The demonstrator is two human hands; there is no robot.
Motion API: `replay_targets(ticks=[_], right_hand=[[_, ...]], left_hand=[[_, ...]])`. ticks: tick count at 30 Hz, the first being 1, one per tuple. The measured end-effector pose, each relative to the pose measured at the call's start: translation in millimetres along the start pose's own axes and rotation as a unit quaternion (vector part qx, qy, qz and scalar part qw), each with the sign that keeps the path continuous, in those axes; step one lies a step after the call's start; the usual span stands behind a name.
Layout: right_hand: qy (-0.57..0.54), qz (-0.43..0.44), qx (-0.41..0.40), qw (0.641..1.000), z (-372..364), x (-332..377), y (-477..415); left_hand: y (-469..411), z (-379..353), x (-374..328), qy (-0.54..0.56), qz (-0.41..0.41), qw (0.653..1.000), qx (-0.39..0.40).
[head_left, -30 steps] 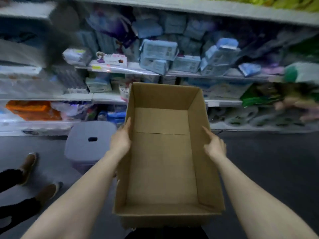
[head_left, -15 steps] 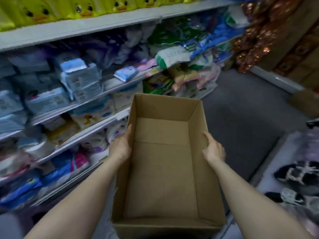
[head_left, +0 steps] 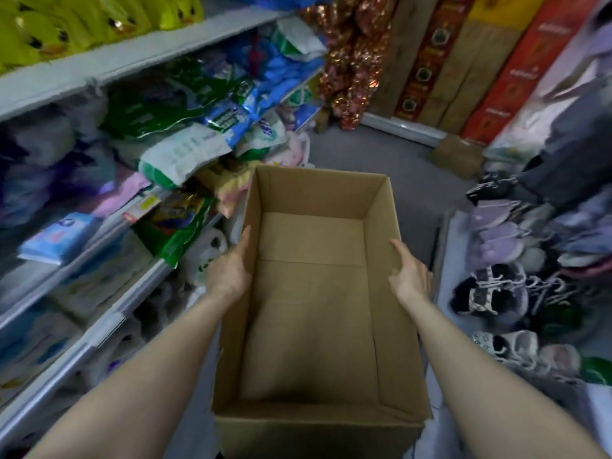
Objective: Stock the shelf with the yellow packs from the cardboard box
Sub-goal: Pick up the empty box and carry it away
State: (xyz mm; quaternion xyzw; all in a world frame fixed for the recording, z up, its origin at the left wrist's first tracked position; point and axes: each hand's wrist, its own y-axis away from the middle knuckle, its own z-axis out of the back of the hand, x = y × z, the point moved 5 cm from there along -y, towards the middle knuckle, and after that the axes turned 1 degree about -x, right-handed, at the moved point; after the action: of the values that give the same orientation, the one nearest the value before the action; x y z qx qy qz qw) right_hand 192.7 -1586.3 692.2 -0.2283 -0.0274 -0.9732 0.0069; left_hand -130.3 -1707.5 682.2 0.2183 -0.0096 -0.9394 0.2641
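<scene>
An open brown cardboard box (head_left: pixel 311 326) hangs in front of me with nothing inside. My left hand (head_left: pixel 228 270) holds its left wall, thumb lying along the rim. My right hand (head_left: pixel 410 276) holds the right wall, thumb at the rim; the fingers of both hands are hidden outside the box. Yellow packs (head_left: pixel 66 24) printed with duck faces stand in a row on the top shelf (head_left: pixel 126 61) at the upper left, well above and left of the box.
Lower shelves on the left hold green, blue and white bags (head_left: pixel 198 104). Slippers (head_left: pixel 503 293) are piled on a low display at the right. A grey floor aisle (head_left: pixel 381 154) runs ahead to stacked red and brown cartons (head_left: pixel 463 61) and a small box (head_left: pixel 457 157).
My view has swung right along the aisle, away from facing the shelves. The grey stool and another person's shoes have left the view. Both hands keep the same hold on the box.
</scene>
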Motion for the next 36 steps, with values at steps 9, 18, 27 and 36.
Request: replay_targets(ticks=[9, 18, 27, 36], right_hand=[[0.043, -0.1, -0.044, 0.993, 16, 21, -148], [0.025, -0.186, -0.09, 0.978, 36, 3, -287], [0.026, -0.218, -0.103, 0.97, 75, -42, -483], [0.039, -0.226, -0.106, 0.968, 117, -62, -697]], left_hand=[[-210, 7, -89, -0.044, -0.116, 0.992, 0.024], [-381, -18, -213, -0.003, -0.226, 0.971, 0.076], [-536, -57, -372, 0.048, -0.229, 0.967, 0.097], [-723, -102, -496, 0.078, -0.253, 0.959, 0.099]])
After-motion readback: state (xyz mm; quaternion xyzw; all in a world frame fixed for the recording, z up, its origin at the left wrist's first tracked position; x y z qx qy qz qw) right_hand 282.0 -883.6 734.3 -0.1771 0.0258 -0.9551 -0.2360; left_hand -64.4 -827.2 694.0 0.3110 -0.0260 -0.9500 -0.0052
